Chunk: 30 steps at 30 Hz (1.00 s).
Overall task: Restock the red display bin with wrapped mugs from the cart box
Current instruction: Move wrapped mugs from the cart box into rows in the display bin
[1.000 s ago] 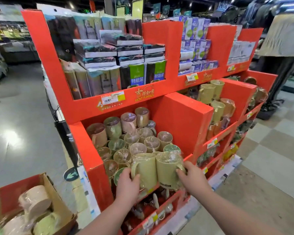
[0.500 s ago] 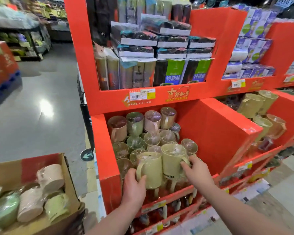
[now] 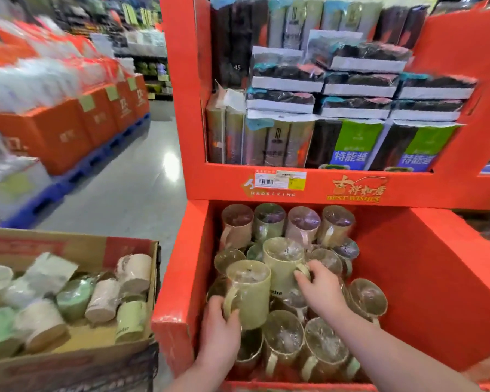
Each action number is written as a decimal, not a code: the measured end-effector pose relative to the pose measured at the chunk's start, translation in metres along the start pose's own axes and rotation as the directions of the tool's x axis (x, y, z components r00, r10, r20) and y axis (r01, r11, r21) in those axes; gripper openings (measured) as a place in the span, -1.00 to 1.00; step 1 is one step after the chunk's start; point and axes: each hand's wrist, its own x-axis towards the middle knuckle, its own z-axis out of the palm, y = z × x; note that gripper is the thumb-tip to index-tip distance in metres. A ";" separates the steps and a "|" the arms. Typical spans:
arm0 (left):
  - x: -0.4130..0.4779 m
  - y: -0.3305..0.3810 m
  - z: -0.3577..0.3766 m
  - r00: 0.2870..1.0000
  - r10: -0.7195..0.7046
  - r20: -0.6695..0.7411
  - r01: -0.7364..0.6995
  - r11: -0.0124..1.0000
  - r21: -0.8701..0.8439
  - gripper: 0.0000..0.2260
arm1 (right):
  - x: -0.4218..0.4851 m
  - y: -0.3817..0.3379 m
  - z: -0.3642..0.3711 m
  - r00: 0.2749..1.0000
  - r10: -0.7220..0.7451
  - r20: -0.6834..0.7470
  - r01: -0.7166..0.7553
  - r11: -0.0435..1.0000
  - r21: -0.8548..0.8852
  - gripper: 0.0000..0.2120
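Over the front of the red display bin (image 3: 436, 278), two olive wrapped mugs are held side by side, just above the stock already there. Both stand near upright, mouths up, so the long axis runs roughly vertical. The left mug (image 3: 248, 292) turns its handle toward the person, and the right mug (image 3: 283, 264) turns its handle to the right. The left hand (image 3: 219, 326) has its grip closed around the left mug's handle and lower wall. The right hand (image 3: 321, 292) has fingers curled at the right mug's handle.

Beneath them, the binned mugs (image 3: 283, 343) lean with their mouths toward the aisle, filling the left and middle. The right side shows bare red wall, so restocking looks well underway but unfinished. To the left, the cart box (image 3: 68, 363) holds about a dozen more boxed mugs (image 3: 102, 301), lying on their sides.
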 end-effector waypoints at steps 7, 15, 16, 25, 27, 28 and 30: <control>-0.012 -0.006 0.006 0.987 -0.059 -0.146 0.062 0.998 0.012 -0.83 | 0.035 -0.010 0.029 0.984 -0.099 0.147 0.093 0.995 0.045 -0.75; -0.026 -0.005 0.015 0.956 -0.095 -0.277 0.098 0.995 -0.002 -0.81 | 0.052 -0.020 0.063 0.985 -0.068 0.157 0.040 0.983 0.178 -0.74; -0.028 -0.006 0.016 0.951 -0.112 -0.289 0.114 0.993 -0.009 -0.81 | 0.054 -0.021 0.066 0.986 -0.046 0.161 0.013 0.980 0.200 -0.73; -0.037 -0.017 0.019 0.912 -0.155 -0.380 0.158 0.987 -0.022 -0.85 | 0.058 -0.028 0.075 0.879 -0.080 0.470 -0.063 0.958 0.281 -0.65; -0.037 -0.017 0.019 0.912 -0.145 -0.384 0.148 0.989 -0.022 -0.84 | 0.060 -0.025 0.070 0.888 -0.114 0.446 0.005 0.971 0.238 -0.76; -0.037 -0.018 0.019 0.911 -0.143 -0.386 0.146 0.989 -0.022 -0.83 | 0.062 -0.023 0.066 0.905 -0.131 0.405 0.054 0.979 0.196 -0.80; -0.036 -0.019 0.020 0.908 -0.144 -0.393 0.147 0.989 -0.021 -0.80 | 0.070 -0.020 0.056 0.934 -0.182 0.309 0.173 0.983 0.056 -0.80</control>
